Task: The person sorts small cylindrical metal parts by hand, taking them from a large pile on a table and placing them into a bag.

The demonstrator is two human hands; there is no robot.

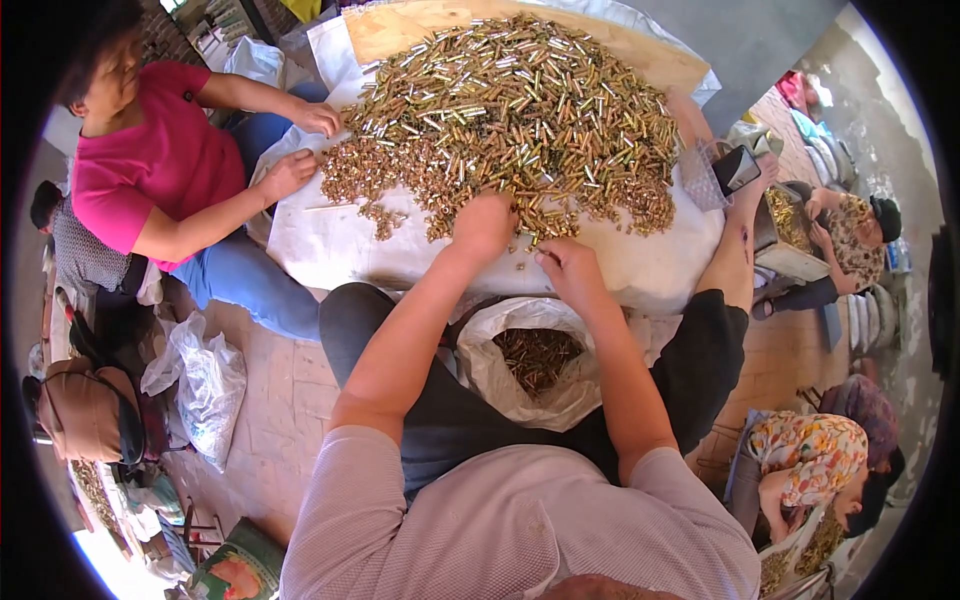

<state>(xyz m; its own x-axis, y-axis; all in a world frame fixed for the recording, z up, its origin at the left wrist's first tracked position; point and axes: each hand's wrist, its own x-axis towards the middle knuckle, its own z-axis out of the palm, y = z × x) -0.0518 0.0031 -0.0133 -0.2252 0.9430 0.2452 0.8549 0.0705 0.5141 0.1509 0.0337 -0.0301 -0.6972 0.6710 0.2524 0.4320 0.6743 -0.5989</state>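
Note:
A large heap of small brass-coloured metal cylinders (510, 110) covers the white-sheeted table (305, 240) in front of me; their exact kind is hard to tell. At the heap's near edge my left hand (485, 227) is closed, its fingers curled and mostly hidden against the pieces. Just right of it and slightly nearer, my right hand (574, 273) pinches with thumb and forefinger beside a few loose pieces. Whatever lies between the fingers of either hand is too small to make out. Below both hands, a white sack (488, 385) stands open between my knees, with darker metal pieces (540, 362) inside.
On the left a co-worker in a pink top (150, 150) reaches both hands to the heap's edge. A phone (737, 170) lies at the table's right side. A filled plastic bag (212, 390) sits on the brick floor. Other people work at the right over a metal-filled box (790, 250).

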